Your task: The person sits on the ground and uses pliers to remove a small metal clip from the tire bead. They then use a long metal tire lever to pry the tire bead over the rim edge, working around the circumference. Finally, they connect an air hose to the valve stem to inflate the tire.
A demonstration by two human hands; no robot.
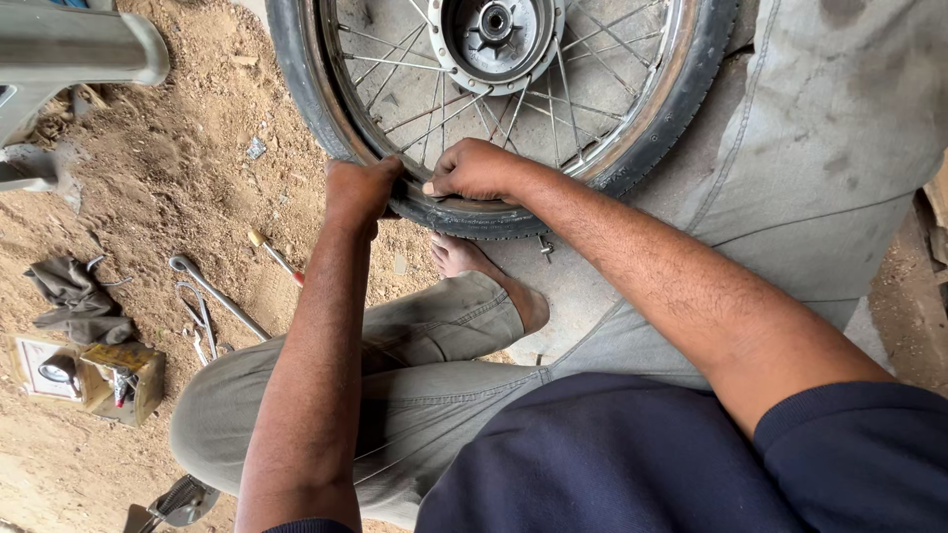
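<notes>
Head view, looking straight down: a spoked wheel (504, 99) lies flat in front of the seated person, its black tyre (464, 215) nearest them and a grey metal hub (494, 25) at the top edge of the frame. Both hands work the near edge of that tyre. The left hand (360, 188) is curled tight over the tyre where it meets the rim, fingers hooked down into the gap. Just beside it, the right hand (474, 170) is bunched into a close fist on the tyre's inner edge, thumb pressed flat along the rubber. A bare foot (469, 259) sits right under the tyre, and a small metal valve stem (544, 247) pokes out near it.

Off to the left on the sandy ground (197, 148), a long steel tyre lever (217, 296) lies slantwise, with a screwdriver (276, 259) near it. Further left is a crumpled grey rag (74, 296), and below that a small open yellowish carton (123, 380) beside a flat pale card pack (44, 367) with something round and dark on it. The wheel rests partly on a grey cloth sheet (839, 148).
</notes>
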